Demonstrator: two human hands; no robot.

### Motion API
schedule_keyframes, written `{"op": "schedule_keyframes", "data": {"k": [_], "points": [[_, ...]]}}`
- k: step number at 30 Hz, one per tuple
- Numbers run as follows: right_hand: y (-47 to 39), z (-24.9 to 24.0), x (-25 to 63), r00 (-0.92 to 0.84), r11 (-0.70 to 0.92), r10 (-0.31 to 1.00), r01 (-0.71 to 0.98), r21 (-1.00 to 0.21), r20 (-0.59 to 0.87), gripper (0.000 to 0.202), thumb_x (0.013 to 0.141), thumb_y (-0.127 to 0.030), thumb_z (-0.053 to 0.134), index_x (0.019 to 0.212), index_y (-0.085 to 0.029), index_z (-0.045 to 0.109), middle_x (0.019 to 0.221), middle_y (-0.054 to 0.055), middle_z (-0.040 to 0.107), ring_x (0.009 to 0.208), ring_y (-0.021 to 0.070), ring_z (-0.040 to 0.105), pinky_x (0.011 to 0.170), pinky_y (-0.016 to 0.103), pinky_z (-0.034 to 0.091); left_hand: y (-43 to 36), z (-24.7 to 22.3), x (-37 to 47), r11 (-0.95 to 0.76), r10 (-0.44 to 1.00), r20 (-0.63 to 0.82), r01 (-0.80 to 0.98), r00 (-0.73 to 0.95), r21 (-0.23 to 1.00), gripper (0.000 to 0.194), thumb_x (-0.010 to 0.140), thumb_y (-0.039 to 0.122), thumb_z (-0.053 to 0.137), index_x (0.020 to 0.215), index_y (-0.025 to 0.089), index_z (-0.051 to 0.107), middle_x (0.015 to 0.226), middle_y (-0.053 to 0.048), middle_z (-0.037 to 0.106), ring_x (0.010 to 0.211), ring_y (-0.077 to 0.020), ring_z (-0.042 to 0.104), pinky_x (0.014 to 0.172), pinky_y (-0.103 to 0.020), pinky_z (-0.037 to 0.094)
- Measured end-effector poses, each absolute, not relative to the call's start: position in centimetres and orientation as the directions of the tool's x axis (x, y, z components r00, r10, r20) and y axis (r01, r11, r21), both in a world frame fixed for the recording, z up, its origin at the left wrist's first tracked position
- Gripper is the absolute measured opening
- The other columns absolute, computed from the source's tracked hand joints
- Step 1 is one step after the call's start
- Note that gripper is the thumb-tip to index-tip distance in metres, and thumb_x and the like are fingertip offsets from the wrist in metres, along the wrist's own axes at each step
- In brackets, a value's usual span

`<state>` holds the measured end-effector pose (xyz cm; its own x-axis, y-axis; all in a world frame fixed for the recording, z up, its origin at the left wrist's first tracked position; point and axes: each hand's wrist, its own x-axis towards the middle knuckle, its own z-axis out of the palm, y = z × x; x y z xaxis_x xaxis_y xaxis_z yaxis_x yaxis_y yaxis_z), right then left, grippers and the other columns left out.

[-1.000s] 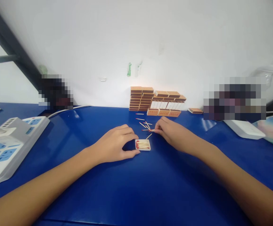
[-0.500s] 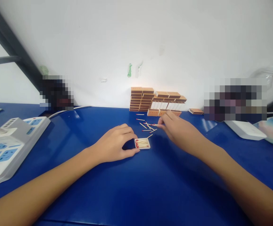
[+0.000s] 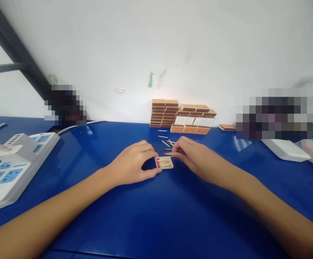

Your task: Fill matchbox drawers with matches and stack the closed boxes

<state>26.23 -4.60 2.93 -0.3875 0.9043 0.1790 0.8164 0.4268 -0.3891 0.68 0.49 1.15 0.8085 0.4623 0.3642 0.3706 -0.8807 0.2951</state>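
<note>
My left hand (image 3: 136,162) grips the left end of a small white matchbox tray (image 3: 171,167) between thumb and fingers. Several red-tipped matches (image 3: 164,163) lie inside the tray. Just behind the tray's right end, my right hand (image 3: 186,153) pinches matches (image 3: 167,154), their red heads pointing left; how many is hard to make out. Loose matches (image 3: 165,144) are scattered on the blue table behind the tray, some of them partly hidden by my right hand.
Stacked matchboxes (image 3: 164,113) stand against the white wall, with one more matchbox (image 3: 227,127) lying to their right. A white power strip (image 3: 21,169) with a plug occupies the left side. At the right sits a white box-like object (image 3: 285,150). Two areas are pixelated.
My right hand has moved left and toward me with the pinched matches, now close behind the tray. My left hand stays on the tray. The view has shifted slightly.
</note>
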Motion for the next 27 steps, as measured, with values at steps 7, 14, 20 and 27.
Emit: {"op": "schedule_keyframes", "data": {"k": [7, 14, 20, 27], "points": [[-5.3, 2.8, 25.4, -0.457, 0.470, 0.880, 0.797, -0.380, 0.128, 0.015, 0.107, -0.021, 0.044, 0.101, -0.021, 0.058, 0.102, 0.006, 0.067, 0.079, 0.0170, 0.063, 0.069, 0.029, 0.046, 0.4, 1.2, 0.7, -0.889, 0.442, 0.370, 0.345, 0.817, 0.301, 0.025, 0.096, 0.038, 0.069, 0.109, 0.017, 0.074, 0.103, -0.008, 0.072, 0.098, -0.0231, 0.064, 0.088, -0.039, 0.054], [-5.6, 1.8, 24.6, -0.515, 0.530, 0.847, 0.804, -0.268, 0.130, 0.012, 0.107, -0.023, 0.049, 0.099, -0.020, 0.058, 0.099, 0.006, 0.065, 0.077, 0.0179, 0.062, 0.067, 0.029, 0.046, 0.5, 1.1, 0.7, -0.897, 0.423, 0.375, 0.322, 0.825, 0.303, 0.024, 0.096, 0.038, 0.069, 0.108, 0.017, 0.072, 0.105, -0.007, 0.072, 0.099, -0.0231, 0.064, 0.089, -0.038, 0.054], [-5.5, 2.2, 24.8, -0.536, 0.546, 0.837, 0.801, -0.244, 0.112, 0.018, 0.109, -0.026, 0.047, 0.099, -0.019, 0.060, 0.103, 0.007, 0.062, 0.079, 0.0178, 0.062, 0.071, 0.031, 0.049, 0.4, 1.1, 0.7, -0.898, 0.422, 0.371, 0.325, 0.827, 0.297, 0.025, 0.097, 0.040, 0.068, 0.109, 0.018, 0.073, 0.105, -0.008, 0.072, 0.099, -0.0236, 0.064, 0.088, -0.039, 0.055], [-5.5, 2.3, 24.7, -0.523, 0.531, 0.847, 0.828, -0.183, 0.091, 0.018, 0.108, -0.023, 0.047, 0.097, -0.018, 0.060, 0.101, 0.007, 0.062, 0.080, 0.0189, 0.064, 0.071, 0.032, 0.050, 0.4, 1.3, 0.7, -0.898, 0.420, 0.364, 0.324, 0.831, 0.296, 0.026, 0.097, 0.039, 0.067, 0.110, 0.017, 0.073, 0.104, -0.008, 0.072, 0.099, -0.0235, 0.064, 0.088, -0.039, 0.055]]}}
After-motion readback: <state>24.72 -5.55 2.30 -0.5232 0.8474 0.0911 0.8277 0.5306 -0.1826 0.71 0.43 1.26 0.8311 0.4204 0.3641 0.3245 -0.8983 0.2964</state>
